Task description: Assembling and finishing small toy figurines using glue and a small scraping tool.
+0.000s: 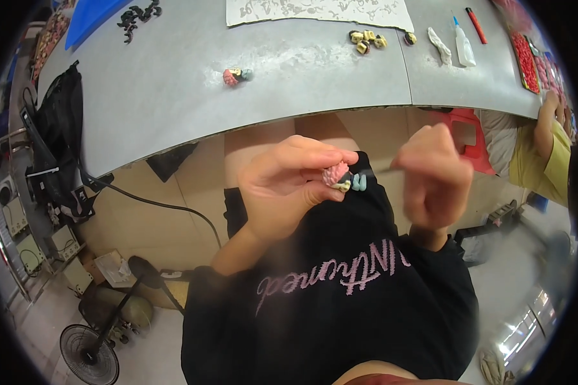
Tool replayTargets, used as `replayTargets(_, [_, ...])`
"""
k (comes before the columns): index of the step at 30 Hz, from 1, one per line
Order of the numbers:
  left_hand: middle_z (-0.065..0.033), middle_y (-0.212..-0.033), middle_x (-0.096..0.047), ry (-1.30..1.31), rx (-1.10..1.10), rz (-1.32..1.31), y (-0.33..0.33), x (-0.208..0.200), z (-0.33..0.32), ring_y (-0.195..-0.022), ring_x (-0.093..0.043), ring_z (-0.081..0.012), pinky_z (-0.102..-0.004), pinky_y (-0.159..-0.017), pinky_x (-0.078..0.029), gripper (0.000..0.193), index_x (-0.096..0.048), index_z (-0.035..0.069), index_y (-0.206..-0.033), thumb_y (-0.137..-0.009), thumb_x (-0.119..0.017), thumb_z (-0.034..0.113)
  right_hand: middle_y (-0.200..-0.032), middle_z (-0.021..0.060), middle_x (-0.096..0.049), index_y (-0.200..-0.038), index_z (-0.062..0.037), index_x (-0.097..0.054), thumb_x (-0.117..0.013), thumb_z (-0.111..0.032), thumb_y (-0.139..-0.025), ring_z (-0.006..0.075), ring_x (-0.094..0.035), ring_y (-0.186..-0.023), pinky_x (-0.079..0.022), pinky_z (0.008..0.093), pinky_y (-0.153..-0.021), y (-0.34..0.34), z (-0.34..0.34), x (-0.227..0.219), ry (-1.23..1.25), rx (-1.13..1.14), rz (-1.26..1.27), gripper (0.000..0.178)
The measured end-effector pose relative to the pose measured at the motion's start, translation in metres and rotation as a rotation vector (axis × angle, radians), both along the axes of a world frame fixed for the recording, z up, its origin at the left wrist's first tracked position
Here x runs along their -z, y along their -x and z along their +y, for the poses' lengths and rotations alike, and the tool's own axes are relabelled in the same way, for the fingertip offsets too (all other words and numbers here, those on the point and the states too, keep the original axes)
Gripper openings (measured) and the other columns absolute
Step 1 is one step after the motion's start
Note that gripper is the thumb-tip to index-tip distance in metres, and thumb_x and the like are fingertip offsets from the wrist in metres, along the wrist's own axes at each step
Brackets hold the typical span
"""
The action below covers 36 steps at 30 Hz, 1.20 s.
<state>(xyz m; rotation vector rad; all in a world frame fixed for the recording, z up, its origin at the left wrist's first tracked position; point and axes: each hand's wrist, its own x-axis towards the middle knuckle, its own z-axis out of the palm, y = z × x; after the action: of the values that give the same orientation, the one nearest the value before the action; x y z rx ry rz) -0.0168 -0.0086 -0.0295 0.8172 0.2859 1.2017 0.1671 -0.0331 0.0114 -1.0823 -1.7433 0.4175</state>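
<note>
The left hand (275, 186) pinches a small pink-topped figurine (335, 174) nearer than the desk (154, 90); the right hand (435, 176), blurred, is curled around a thin tool (381, 171) just to the right of the figurine

Left hand (279, 183) near centre, fingers bent toward 2 o'clock, thumb (321, 191) toward 3, tips in a pinch. Left forearm (236, 250) trails to 7 o'clock. Right hand (437, 176) at 3 o'clock from the left, apart, fingers seemingly curled tight, motion-blurred. Right wrist (431, 235) bare, at its 6 o'clock.
</note>
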Motion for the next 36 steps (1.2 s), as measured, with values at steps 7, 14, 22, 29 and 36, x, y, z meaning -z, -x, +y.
replayTargets(7, [-0.018, -0.093, -0.062, -0.022, -0.018, 0.112, 0.0, -0.003, 0.002, -0.085, -0.063, -0.022, -0.0248, -0.063, -0.057, 0.026, -0.062, -0.006, -0.096, -0.071, -0.062, -0.014, -0.076, 0.0065, -0.059, -0.094, -0.0013, -0.059, -0.063, 0.0, -0.062, 0.0183, -0.045, -0.061, -0.037, 0.0261, -0.052, 0.006, 0.004, 0.003, -0.138, -0.054, -0.14, 0.032])
replayTargets(14, [-0.02, -0.096, -0.062, -0.018, -0.021, 0.126, 0.0, -0.001, 0.004, -0.082, -0.063, -0.0205, -0.0247, -0.062, -0.057, 0.026, -0.063, -0.006, -0.096, -0.071, -0.063, -0.014, -0.075, 0.0065, -0.059, -0.094, -0.0002, -0.058, -0.064, -0.001, -0.059, 0.0176, -0.045, -0.062, -0.036, 0.0258, -0.051, 0.008, 0.006, 0.012, -0.227, -0.072, -0.166, 0.036])
replayTargets(22, [-0.0237, -0.086, -0.063, -0.141, -0.061, 0.224, -0.002, 0.003, 0.007, -0.062, -0.062, -0.0197, -0.0236, -0.053, -0.049, 0.027, -0.063, 0.002, -0.097, -0.071, -0.069, -0.003, -0.075, 0.0065, -0.058, -0.091, 0.0002, -0.059, -0.064, -0.005, -0.06, 0.0177, -0.042, -0.061, -0.035, 0.0267, -0.049, 0.004, -0.002, 0.007, -0.176, -0.163, -0.106, 0.032])
replayTargets(29, [-0.0243, -0.094, -0.062, 0.01, 0.047, 0.043, -0.003, -0.002, 0.003, -0.078, -0.064, -0.0224, -0.025, -0.061, -0.056, 0.025, -0.064, -0.006, -0.089, -0.068, -0.059, -0.018, -0.073, 0.0062, -0.057, -0.091, -0.0001, -0.059, -0.063, -0.005, -0.058, 0.0175, -0.042, -0.062, -0.034, 0.0258, -0.049, 0.007, 0.004, 0.008, -0.197, -0.109, -0.109, 0.034])
replayTargets(36, [-0.0262, -0.097, -0.061, 0.009, 0.06, -0.049, -0.006, 0.006, 0.002, -0.079, -0.065, -0.0236, -0.0265, -0.066, -0.055, 0.018, -0.064, -0.005, -0.088, -0.072, -0.061, -0.013, -0.07, 0.0056, -0.057, -0.089, 0.0007, -0.06, -0.064, -0.007, -0.058, 0.0171, -0.042, -0.06, -0.034, 0.0255, -0.049, 0.003, 0.003, 0.006, -0.191, -0.164, -0.105, 0.033])
